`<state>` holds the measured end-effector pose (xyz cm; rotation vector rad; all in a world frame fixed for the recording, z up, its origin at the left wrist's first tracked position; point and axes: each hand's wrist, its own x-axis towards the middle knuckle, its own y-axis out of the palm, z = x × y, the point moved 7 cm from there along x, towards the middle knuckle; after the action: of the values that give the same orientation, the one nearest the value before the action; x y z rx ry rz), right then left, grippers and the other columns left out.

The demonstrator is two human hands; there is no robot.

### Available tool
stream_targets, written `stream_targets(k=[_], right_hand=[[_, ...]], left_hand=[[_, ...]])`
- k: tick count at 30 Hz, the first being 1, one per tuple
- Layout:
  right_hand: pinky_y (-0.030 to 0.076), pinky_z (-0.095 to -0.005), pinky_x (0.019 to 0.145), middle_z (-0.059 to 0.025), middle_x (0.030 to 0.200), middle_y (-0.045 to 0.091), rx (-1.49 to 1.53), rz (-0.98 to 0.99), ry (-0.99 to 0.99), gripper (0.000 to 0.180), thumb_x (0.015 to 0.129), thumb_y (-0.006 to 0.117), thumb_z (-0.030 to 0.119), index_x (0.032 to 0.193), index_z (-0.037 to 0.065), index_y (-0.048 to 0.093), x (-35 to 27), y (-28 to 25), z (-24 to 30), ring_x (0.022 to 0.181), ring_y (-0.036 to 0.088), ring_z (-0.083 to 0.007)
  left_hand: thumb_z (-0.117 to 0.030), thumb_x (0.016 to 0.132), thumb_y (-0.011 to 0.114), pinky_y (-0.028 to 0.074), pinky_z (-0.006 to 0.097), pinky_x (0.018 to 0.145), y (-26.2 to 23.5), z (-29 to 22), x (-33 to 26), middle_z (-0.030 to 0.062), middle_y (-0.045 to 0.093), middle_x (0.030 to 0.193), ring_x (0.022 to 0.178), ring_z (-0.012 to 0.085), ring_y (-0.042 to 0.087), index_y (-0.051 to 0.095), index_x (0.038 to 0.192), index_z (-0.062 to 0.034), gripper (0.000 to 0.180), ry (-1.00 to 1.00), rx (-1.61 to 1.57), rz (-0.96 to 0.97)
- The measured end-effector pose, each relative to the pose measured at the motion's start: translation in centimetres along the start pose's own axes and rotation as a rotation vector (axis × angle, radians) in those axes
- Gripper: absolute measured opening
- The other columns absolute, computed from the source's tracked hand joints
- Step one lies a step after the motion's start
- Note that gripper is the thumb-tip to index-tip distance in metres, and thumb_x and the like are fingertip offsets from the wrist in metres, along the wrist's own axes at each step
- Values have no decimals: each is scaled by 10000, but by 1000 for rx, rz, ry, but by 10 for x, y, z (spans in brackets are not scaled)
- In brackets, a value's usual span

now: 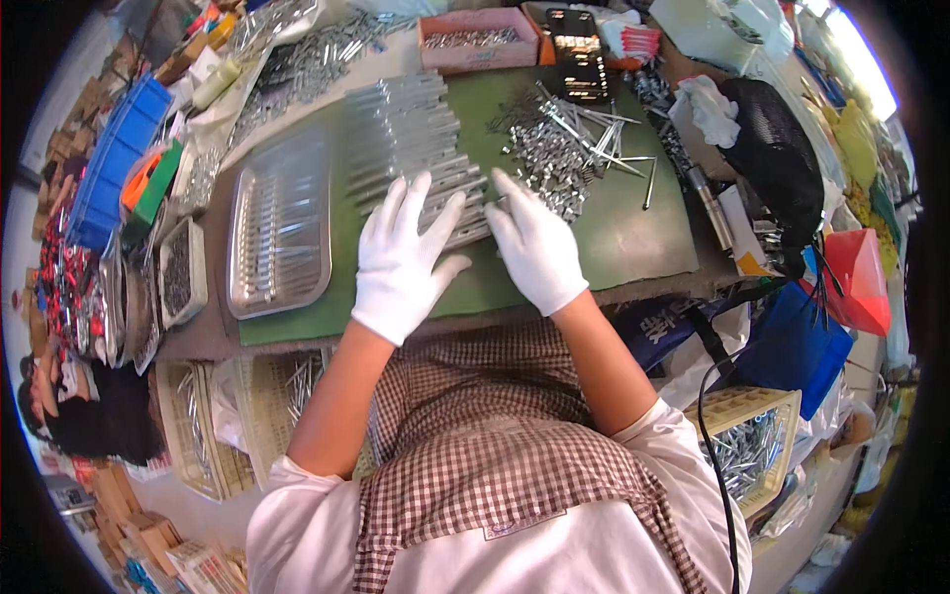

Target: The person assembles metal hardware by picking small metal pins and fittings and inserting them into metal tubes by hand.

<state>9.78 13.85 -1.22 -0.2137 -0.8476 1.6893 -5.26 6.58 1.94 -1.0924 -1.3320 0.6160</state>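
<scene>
- A bright strip (863,61) at upper right is overexposed.
- Pale glare is thrown on the green mat (633,243).
- Shapes are bent toward the rim; corners are blackened.

A: Which parts of the long metal pieces (401,129) on the green mat (633,247) are obscured?

B: The left hand (401,257) covers some near ends; farther up the mat, the rows blur together. Whether the right hand (539,247) grips any piece cannot be told.

A: Beyond the mat's far edge?

B: Contents of the pink box (485,56) are too small to identify; a white plastic bag (693,35) is cut off above.

A: Below its near edge?

B: The left forearm (341,406) partly hides a cream basket (255,426).
</scene>
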Motion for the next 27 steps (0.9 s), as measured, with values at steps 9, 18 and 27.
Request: stream_targets(k=[9, 18, 27], right_hand=[[575, -457, 845, -268, 1291, 631, -77, -38, -47, 476, 987, 572, 244, 1371, -33, 531, 10, 26, 9, 980, 692, -422], [548, -341, 758, -116, 1001, 691, 388, -140, 6, 298, 1004, 583, 109, 1283, 21, 635, -11, -12, 6, 802, 673, -237], [502, -241, 748, -47, 906, 694, 576, -13, 271, 275, 1037, 553, 100, 1280, 17, 651, -43, -46, -21, 779, 612, -82]], left_hand=[[-368, 838, 757, 367, 512, 1133, 16, 22, 17, 199, 470, 1517, 1402, 417, 427, 645, 1367, -156, 581, 138, 38, 179], [-144, 793, 768, 489, 429, 823, 10, -11, 9, 73, 619, 991, 952, 312, 597, 680, 1072, -106, 295, 67, -47, 15], [-116, 829, 728, 477, 424, 887, 14, -9, 11, 85, 653, 1039, 977, 326, 606, 668, 1022, -81, 205, 0, -175, -10]])
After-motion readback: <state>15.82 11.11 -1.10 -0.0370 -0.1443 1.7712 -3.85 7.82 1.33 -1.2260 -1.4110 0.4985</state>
